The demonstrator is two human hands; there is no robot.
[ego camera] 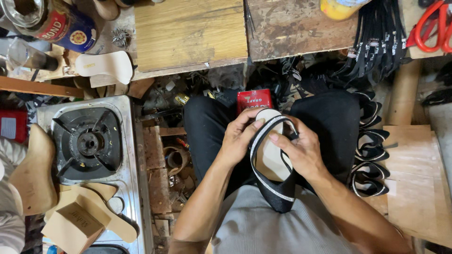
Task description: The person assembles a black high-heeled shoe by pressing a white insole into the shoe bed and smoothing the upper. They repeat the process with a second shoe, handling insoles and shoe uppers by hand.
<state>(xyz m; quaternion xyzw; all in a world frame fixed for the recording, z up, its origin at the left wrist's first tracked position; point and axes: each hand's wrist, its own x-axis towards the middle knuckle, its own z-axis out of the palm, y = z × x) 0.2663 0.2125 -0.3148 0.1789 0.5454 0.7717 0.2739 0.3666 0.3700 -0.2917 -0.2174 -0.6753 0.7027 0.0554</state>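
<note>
Both hands work on one black shoe upper point(275, 164) with a pale insole and a sparkly silver-trimmed strap, held over the person's lap between the two black-trousered knees. The left hand point(239, 137) closes on the toe end, its thumb pressed on the pale sole near the strap. The right hand point(301, 149) grips the other side, fingers curled round the strap edge, so the two hands sit close together, both clamped on the shoe.

Just beyond the shoe, between the knees, stands one small red tin point(254, 99). To the right, on the floor beside the leg, lies a stack of finished black uppers point(371, 155); about five show, overlapping. Above them a bundle of black straps point(380, 42) hangs over the edge of the wooden bench point(190, 33), next to one pair of red-handled scissors point(435, 26). One yellow container point(338, 8) sits at the bench's far edge.

On the left is one single-burner gas stove point(87, 141), with one wooden shoe last point(35, 171) beside it. One pale insole point(106, 66) rests near one blue-and-red can point(68, 28).
</note>
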